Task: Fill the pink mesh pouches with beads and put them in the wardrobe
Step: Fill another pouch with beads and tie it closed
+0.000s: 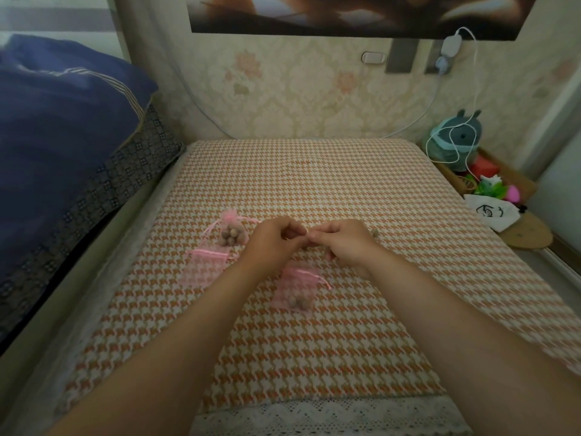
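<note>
Three pink mesh pouches lie on the houndstooth table cover [314,184]. A drawn-shut pouch full of brown beads [231,233] sits far left. An empty flat pouch [204,267] lies in front of it. A third pouch [294,291] with a few beads at its bottom lies just under my wrists. My left hand [273,240] and right hand [344,243] meet fingertip to fingertip above it, fingers curled. They pinch something small and brown, apparently a bead [305,245], mostly hidden. One loose bead [374,233] shows right of my right hand.
A bed with a blue quilt [63,136] borders the table's left side. A wallpapered wall is behind. At the right, a box [490,180] holds a plush toy, coloured items and a white cable. A white bag [490,215] lies nearby.
</note>
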### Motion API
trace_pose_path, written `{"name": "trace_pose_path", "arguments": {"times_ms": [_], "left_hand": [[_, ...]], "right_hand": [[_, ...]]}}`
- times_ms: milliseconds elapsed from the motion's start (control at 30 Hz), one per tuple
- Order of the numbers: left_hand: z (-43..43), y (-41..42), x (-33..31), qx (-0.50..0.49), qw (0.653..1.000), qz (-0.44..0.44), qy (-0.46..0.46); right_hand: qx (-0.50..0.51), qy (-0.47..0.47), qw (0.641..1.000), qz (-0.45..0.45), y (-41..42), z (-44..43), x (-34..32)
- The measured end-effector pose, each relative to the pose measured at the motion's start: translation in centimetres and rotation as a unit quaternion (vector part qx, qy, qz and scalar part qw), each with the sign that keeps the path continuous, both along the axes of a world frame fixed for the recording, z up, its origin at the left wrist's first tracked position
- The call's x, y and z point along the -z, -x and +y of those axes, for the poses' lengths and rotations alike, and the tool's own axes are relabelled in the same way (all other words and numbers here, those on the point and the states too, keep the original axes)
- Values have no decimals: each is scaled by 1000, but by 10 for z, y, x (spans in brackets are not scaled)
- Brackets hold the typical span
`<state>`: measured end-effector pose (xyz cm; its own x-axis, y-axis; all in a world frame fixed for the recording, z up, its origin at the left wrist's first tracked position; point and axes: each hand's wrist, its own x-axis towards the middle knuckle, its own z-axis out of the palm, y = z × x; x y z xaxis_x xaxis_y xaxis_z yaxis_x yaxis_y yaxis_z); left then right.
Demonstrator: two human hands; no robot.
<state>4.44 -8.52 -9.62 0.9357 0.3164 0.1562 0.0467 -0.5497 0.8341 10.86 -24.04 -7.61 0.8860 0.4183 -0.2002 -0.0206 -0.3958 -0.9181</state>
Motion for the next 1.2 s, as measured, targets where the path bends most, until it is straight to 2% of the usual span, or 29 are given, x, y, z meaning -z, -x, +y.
{"name": "trace_pose_path", "arguments": {"times_ms": [167,233,600,833,933,1067,1200], "left_hand": [[12,16,2,75,986,118,-89],[15,20,1,96,979,136,-120],[23,33,-5,126,983,111,-73],[17,32,-7,118,984,113,-65],[13,30,-6,108,983,120,-83],[9,23,-3,60,988,106,-93],[4,11,1,6,988,95,-123]], "right_hand": [[-24,70,997,-23,6,-3,3],[-39,103,993,-48,8,-4,6],[-177,124,974,-70,11,-4,-6],[-236,200,948,-73,8,-5,-9],[-223,183,953,-90,7,-4,-7],[-133,179,958,-182,-2,-2,6],[-84,195,954,-209,-8,3,17]]}}
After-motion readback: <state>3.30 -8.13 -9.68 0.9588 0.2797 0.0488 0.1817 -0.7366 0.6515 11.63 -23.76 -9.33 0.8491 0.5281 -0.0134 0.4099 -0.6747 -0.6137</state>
